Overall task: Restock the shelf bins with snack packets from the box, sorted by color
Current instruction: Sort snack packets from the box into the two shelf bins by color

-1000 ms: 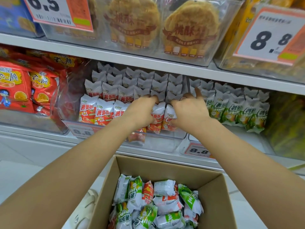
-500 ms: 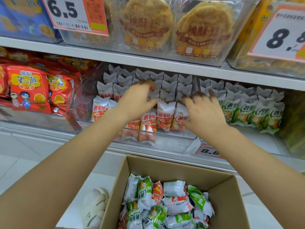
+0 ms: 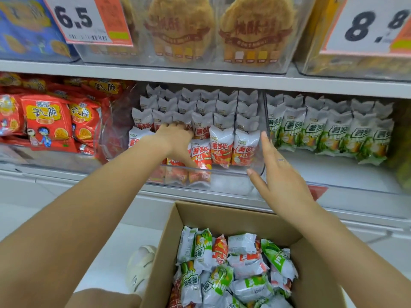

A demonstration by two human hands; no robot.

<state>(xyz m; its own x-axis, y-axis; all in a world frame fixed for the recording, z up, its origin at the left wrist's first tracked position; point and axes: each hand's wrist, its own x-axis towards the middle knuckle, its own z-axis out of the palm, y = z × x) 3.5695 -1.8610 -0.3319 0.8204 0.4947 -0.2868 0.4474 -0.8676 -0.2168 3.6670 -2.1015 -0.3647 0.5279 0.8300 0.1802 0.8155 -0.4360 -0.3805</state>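
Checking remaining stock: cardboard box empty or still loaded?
Still loaded. The cardboard box holds a mixed heap of green packets and red packets.

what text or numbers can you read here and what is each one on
"6.5": white and orange price card, upper left.
"8.8", partly cut off: white and orange price card, upper right.
"薯多脆": red and white snack packets in the clear bin.
"薯多脆": green and white snack packets, right bin.
Barcode, small print and lower tags: too blurred to read.

Red packets (image 3: 201,130) crowd the clear bin (image 3: 224,182) (front-right corner bare); shelf (image 3: 222,82) caps it.
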